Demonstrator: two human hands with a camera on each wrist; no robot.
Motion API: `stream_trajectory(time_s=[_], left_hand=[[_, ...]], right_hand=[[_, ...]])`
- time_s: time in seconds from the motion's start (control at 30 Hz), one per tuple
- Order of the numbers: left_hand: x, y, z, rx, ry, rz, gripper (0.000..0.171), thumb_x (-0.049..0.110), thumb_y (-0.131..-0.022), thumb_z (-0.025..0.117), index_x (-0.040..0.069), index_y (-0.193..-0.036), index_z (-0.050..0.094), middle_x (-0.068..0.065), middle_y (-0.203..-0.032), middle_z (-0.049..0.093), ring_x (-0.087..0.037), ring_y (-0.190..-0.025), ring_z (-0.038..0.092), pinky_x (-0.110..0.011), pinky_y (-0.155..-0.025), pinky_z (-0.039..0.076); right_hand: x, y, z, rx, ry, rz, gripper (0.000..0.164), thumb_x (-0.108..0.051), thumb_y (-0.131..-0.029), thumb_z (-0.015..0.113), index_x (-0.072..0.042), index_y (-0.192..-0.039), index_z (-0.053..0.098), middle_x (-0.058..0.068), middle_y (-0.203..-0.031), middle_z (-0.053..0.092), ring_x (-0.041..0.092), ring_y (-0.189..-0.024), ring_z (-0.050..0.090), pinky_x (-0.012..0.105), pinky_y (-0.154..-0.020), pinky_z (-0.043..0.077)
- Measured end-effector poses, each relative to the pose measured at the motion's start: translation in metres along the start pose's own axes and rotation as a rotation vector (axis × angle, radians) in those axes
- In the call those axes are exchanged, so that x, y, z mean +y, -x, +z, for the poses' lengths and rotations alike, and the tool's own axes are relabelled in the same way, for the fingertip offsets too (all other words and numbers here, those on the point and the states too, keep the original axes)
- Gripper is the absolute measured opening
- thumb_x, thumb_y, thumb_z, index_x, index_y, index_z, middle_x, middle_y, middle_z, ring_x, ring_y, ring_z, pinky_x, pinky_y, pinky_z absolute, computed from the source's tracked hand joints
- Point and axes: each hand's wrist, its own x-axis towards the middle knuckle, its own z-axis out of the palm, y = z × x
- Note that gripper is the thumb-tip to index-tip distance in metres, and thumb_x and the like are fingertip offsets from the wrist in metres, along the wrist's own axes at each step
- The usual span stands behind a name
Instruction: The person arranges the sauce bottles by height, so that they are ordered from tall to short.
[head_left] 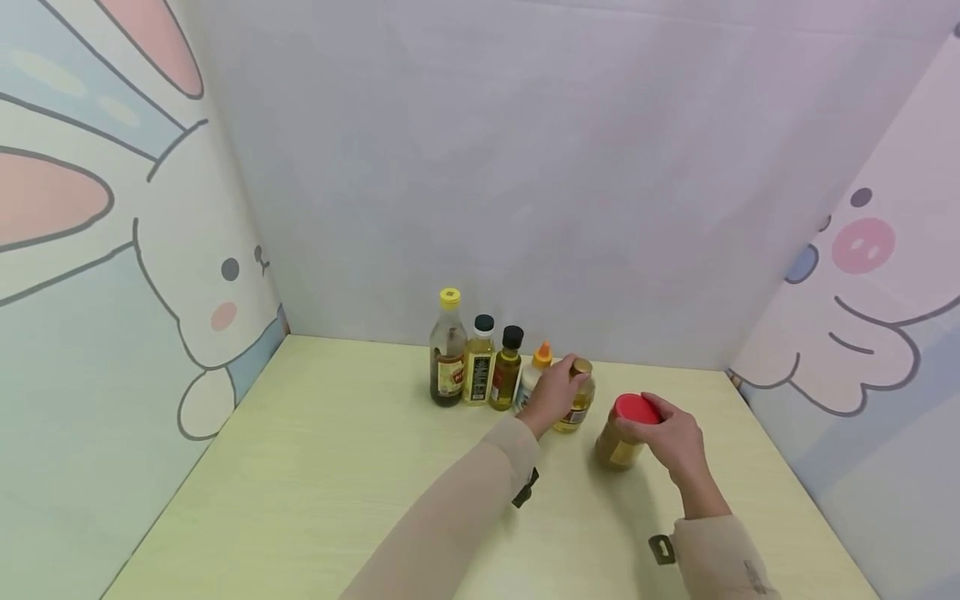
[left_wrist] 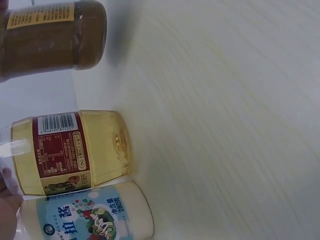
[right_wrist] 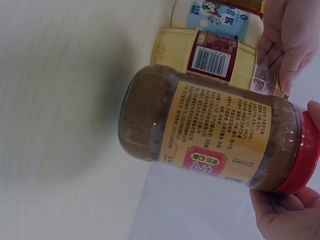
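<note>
My right hand (head_left: 677, 435) grips the red lid of a brown jar of sesame paste (right_wrist: 215, 130), which has a yellow label. The jar leans slightly in the head view, and a shadow shows beside its base. To its left, my left hand (head_left: 552, 392) holds the gold-brown cap of a small bottle of yellow oil (left_wrist: 60, 152) between thumb and fingers. The oil bottle stands close against a salad dressing bottle (left_wrist: 95, 215) with a light blue label and an orange tip. Part of the dressing bottle is hidden behind my left hand in the head view.
Left of the dressing bottle, a dark-capped green oil bottle (head_left: 506, 371), a clear bottle of yellow oil (head_left: 479, 367) and a tall yellow-capped bottle of dark sauce (head_left: 447, 358) stand in a row. The pale table (head_left: 337, 467) meets a grey back wall (head_left: 525, 183) and cartoon-printed side panels.
</note>
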Motion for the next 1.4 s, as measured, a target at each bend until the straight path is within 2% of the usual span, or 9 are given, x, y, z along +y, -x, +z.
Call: stream_trajectory(time_s=[0.33, 0.57, 0.9, 1.4], left_hand=[[0.002, 0.000, -0.003, -0.007, -0.021, 0.015, 0.029, 0.032, -0.101, 0.052, 0.016, -0.124, 0.057, 0.005, -0.111, 0.063, -0.009, -0.101, 0.060, -0.030, -0.088, 0.051], [-0.001, 0.000, -0.002, -0.004, -0.021, 0.063, 0.025, 0.030, -0.102, 0.051, 0.013, -0.120, 0.056, 0.005, -0.106, 0.062, -0.008, -0.096, 0.059, -0.027, -0.085, 0.051], [0.000, 0.001, -0.003, -0.004, -0.042, 0.069, 0.025, 0.030, -0.101, 0.052, 0.013, -0.119, 0.057, 0.005, -0.103, 0.062, -0.007, -0.091, 0.058, -0.025, -0.081, 0.052], [0.000, 0.000, -0.002, -0.009, -0.041, 0.037, 0.032, 0.031, -0.101, 0.051, 0.013, -0.127, 0.055, 0.004, -0.111, 0.063, -0.007, -0.095, 0.058, -0.025, -0.083, 0.051]], right_hand=[[-0.004, -0.024, 0.004, 0.052, -0.011, -0.024, 0.085, -0.039, -0.083, 0.077, -0.001, -0.148, 0.038, 0.029, -0.140, 0.043, 0.041, -0.122, 0.044, 0.052, -0.096, 0.044], [-0.005, -0.038, 0.006, 0.073, -0.011, -0.030, 0.085, -0.037, -0.083, 0.078, 0.000, -0.148, 0.038, 0.030, -0.140, 0.043, 0.042, -0.121, 0.045, 0.052, -0.097, 0.044], [-0.007, -0.052, 0.013, 0.082, -0.032, -0.024, 0.084, -0.035, -0.084, 0.078, 0.001, -0.148, 0.037, 0.031, -0.140, 0.042, 0.042, -0.122, 0.045, 0.051, -0.098, 0.044], [0.003, -0.062, 0.018, 0.061, -0.034, -0.037, 0.085, -0.037, -0.084, 0.078, 0.000, -0.148, 0.036, 0.030, -0.141, 0.042, 0.042, -0.123, 0.044, 0.051, -0.100, 0.042]])
